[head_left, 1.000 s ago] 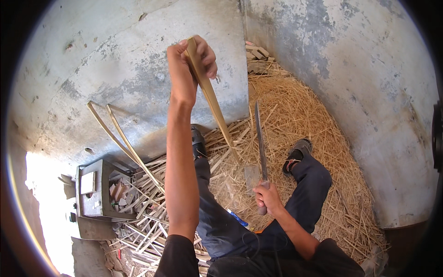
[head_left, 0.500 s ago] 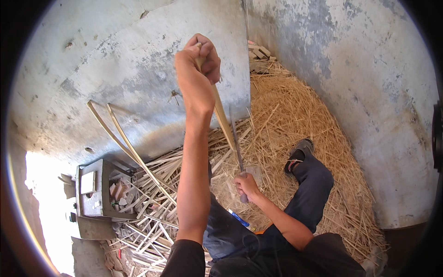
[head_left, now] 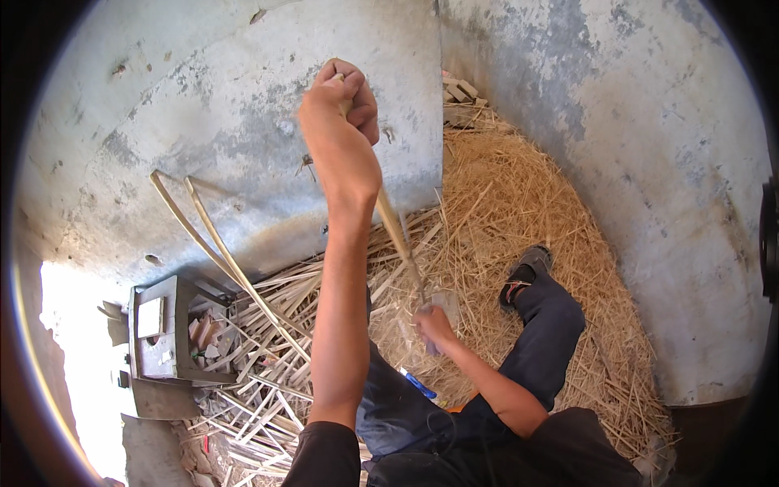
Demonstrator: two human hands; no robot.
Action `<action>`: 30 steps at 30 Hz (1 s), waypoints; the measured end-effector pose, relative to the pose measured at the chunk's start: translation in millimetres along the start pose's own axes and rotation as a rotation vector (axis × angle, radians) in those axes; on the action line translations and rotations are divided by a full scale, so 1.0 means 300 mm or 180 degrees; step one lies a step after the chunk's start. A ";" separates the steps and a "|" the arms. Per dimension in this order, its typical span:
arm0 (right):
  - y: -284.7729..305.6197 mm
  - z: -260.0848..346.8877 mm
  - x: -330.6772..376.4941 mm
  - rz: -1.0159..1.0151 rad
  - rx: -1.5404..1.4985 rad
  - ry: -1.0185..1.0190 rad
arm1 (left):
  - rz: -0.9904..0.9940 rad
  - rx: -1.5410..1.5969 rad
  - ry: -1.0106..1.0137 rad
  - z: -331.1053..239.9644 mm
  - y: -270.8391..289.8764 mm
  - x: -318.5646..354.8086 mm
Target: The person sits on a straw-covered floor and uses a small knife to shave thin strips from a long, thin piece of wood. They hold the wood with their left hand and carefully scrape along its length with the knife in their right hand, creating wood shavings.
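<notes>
My left hand (head_left: 345, 101) is raised in front of the wall, fingers wrapped round the upper end of a pale bamboo strip (head_left: 393, 226). The strip slants down past my wrist, and its lower end is close to my right hand (head_left: 435, 326). That hand is closed round the handle of a long-bladed knife (head_left: 420, 294), low between my legs. Motion smears the blade, which lies along the strip; whether it touches the strip I cannot tell.
Shavings (head_left: 503, 178) cover the floor on the right. Cut strips (head_left: 268, 422) lie heaped on the left, beside a wooden box-like frame (head_left: 166, 325) holding rubble. Two long bent strips (head_left: 215, 235) lean there. A blue object (head_left: 419, 385) lies by my thigh. Walls (head_left: 649, 162) close in the corner.
My left hand has shifted slightly left with the strip. The knife has swung closer along the strip, and my right hand is now blurred by motion.
</notes>
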State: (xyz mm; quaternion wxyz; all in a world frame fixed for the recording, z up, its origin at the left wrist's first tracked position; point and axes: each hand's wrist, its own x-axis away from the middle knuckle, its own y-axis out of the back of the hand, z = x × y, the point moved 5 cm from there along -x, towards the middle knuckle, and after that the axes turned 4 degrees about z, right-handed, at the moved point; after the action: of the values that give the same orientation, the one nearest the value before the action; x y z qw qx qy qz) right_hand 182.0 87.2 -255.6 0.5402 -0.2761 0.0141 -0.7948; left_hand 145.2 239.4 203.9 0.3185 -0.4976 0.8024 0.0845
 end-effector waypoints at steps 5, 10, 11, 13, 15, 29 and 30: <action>0.048 -0.203 0.026 -0.0559 -0.0374 -0.0631 | -0.0106 -0.0136 -0.0103 -0.017 0.061 -0.012; -0.041 0.087 0.036 0.0059 -0.0117 0.0240 | -0.0505 -0.0423 -0.0211 0.005 0.078 -0.014; -0.080 0.166 0.063 0.0140 -0.0332 0.0426 | -0.0585 -0.0489 -0.0232 0.008 0.081 -0.017; -0.147 0.284 0.117 0.0296 -0.0770 0.0795 | -0.0755 -0.0548 -0.0313 0.010 0.083 -0.019; -0.173 0.271 0.119 0.0460 -0.0980 0.0911 | -0.0923 -0.0537 -0.0446 0.007 0.075 -0.018; -0.162 0.341 0.106 0.0239 -0.0964 0.0636 | -0.0826 -0.1601 -0.0861 0.002 0.064 -0.027; -0.178 0.370 0.124 0.0274 -0.1001 0.0747 | -0.0794 -0.1700 -0.0978 0.000 0.058 -0.024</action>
State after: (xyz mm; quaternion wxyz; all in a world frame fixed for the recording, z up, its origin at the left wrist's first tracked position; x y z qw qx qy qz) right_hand 177.1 107.8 -128.5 0.5185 -0.2617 0.2128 -0.7857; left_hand 132.6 253.2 205.1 0.3019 -0.6394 0.6273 0.3263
